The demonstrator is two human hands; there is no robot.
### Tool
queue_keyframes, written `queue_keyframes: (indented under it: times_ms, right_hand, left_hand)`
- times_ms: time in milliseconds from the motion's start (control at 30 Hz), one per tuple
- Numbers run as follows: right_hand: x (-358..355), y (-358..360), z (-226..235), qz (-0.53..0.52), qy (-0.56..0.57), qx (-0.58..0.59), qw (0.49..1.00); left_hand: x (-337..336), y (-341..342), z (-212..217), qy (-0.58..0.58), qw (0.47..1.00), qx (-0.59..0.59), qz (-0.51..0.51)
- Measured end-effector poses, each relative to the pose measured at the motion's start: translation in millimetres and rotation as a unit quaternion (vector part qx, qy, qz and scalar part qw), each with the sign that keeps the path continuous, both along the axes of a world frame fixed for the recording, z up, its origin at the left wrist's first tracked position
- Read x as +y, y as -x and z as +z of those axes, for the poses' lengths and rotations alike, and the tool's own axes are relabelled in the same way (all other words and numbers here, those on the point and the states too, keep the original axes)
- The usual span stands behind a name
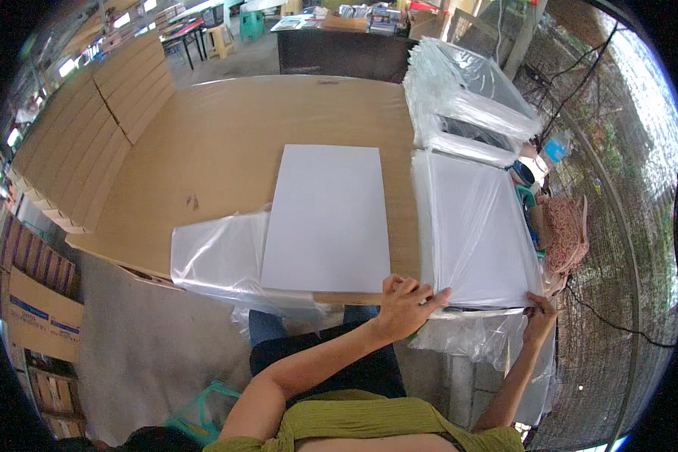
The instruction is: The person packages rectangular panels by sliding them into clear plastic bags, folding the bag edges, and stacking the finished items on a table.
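Observation:
A flat white panel in a see-through plastic bag point(474, 226) lies at the right side of the table. My left hand point(407, 307) is at its near left corner, fingers curled, the thumb pressed on the bag's edge. At the near right corner, my right hand point(539, 319) grips the bag's edge between thumb and fingers. Loose plastic film point(474, 335) hangs below that edge. Left of my hands a bare white board point(326, 218) rests on the table, partly over a stack of empty plastic bags point(222, 252).
Stacked brown cartons point(90, 135) rise along the left of the brown table point(226, 135). Plastic-wrapped flat packs point(471, 98) are piled at the far right. A pink textured bag point(565, 233) sits beside the table's right edge. A green stool point(203, 414) stands at the lower left.

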State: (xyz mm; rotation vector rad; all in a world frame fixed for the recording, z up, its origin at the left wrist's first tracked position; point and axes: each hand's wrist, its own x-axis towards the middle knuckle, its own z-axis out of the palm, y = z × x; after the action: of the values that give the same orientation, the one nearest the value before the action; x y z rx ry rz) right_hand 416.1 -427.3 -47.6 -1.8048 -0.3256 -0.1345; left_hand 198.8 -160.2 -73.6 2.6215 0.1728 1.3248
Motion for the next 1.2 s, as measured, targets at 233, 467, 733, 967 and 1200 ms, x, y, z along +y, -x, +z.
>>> queue_keyframes:
  times_ms: [233,467,733,967,1200]
  right_hand:
    - [-9,-15,-19,-0.007,0.042,0.046,0.998]
    - [-4,0,-5,-0.139,0.191,-0.282,0.93]
    - [190,148,12,0.246,0.034,-0.355,0.901]
    - [350,350,48,0.606,0.189,-0.353,0.687]
    - [503,483,22,0.636,0.229,-0.484,0.556]
  left_hand:
    - [-9,-11,-23,0.057,0.998,0.025,-0.028]
    - [-15,39,-20,0.094,0.986,-0.003,-0.136]
    - [21,224,-57,0.52,0.801,0.146,-0.258]
    - [36,343,-153,0.811,0.565,-0.152,-0.026]
    - [47,407,-289,0.763,0.486,-0.237,0.354]
